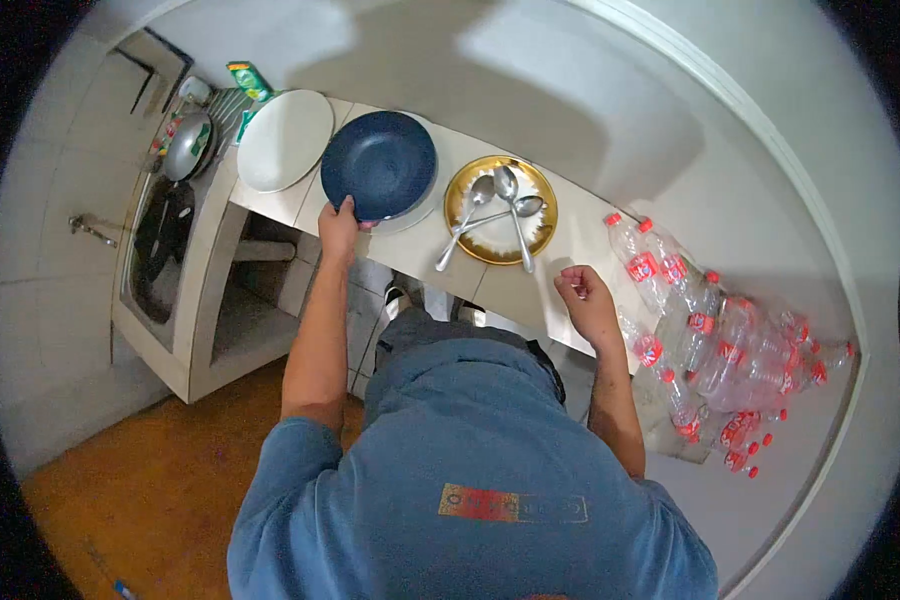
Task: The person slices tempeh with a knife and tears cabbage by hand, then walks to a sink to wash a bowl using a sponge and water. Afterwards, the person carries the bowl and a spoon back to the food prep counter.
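My left hand grips the near edge of a dark blue plate, thumb on top and fingertips under the rim. A white plate shows partly below the blue one; whether they touch I cannot tell. My right hand is over the counter's front edge, fingers loosely curled and a little apart from the thumb, with nothing visible in it. Between my hands sits a gold-rimmed plate with several metal spoons crossed on it. A large white plate lies left of the blue one.
Many clear plastic bottles with red caps lie at the right end of the tiled counter. At the left are a sink, a faucet, a metal pan and a green packet. A wall runs behind the counter.
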{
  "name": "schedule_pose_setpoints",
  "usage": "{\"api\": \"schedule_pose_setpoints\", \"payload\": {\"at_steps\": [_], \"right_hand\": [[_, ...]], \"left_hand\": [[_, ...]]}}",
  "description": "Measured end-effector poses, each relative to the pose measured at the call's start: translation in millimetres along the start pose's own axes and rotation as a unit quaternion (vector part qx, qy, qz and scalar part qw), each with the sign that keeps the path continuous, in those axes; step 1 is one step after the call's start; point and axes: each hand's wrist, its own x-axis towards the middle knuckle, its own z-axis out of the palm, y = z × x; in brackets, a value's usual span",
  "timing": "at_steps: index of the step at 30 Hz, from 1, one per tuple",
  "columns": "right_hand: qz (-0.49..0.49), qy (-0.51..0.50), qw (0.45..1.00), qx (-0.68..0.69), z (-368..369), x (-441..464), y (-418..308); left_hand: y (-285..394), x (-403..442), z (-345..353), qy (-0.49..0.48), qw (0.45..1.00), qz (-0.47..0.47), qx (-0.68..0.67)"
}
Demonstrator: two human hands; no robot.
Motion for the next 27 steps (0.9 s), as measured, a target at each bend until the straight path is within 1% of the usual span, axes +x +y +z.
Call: {"api": "schedule_pose_setpoints", "payload": {"at_steps": [3,4,6,8,10,11,12,14,16,18,19,22,23,26,27], "right_hand": [[-0.033,-0.027,0.999,0.007,16,14,-28],[-0.040,-0.039,0.998,0.003,24,21,-38],[-0.089,-0.068,0.994,-0.006,44,36,-63],[-0.107,-0.091,0.990,-0.009,66,37,-116],[-0.107,-0.169,0.975,0.096,94,41,-160],[-0.147,-0.192,0.964,0.111,114,46,-171],[-0.154,-0.204,0.961,0.104,132,46,-190],[-0.173,-0.286,0.933,0.131,170,39,-234],[-0.178,-0.322,0.924,0.108,215,31,-265],[-0.160,-0.382,0.903,0.113,267,22,-293],[-0.167,-0.394,0.898,0.108,294,16,-307],[-0.220,-0.397,0.870,0.191,376,-8,-340],[-0.221,-0.400,0.875,0.160,397,-9,-346],[-0.231,-0.422,0.865,0.144,455,-22,-380],[-0.233,-0.432,0.860,0.142,474,-23,-388]], "left_hand": [[51,-46,-15,0.023,1.000,0.001,-0.015],[56,-52,-27,0.037,0.999,0.000,-0.020],[62,-65,-54,0.005,1.000,0.004,-0.022],[87,-90,-78,0.026,0.999,0.006,-0.022],[94,-101,-108,0.046,0.999,0.011,-0.023],[93,-103,-126,0.039,0.998,0.021,-0.035],[91,-105,-145,0.032,0.998,0.029,-0.046],[90,-110,-182,0.055,0.996,0.046,-0.047],[93,-116,-223,0.080,0.994,0.063,-0.045],[100,-121,-264,0.115,0.987,0.095,-0.054],[98,-121,-289,0.121,0.988,0.095,-0.031],[94,-118,-360,0.166,0.979,0.119,-0.005],[92,-118,-381,0.180,0.977,0.117,-0.007],[94,-106,-437,0.200,0.977,0.075,-0.022],[94,-103,-452,0.211,0.974,0.073,-0.024]]}}
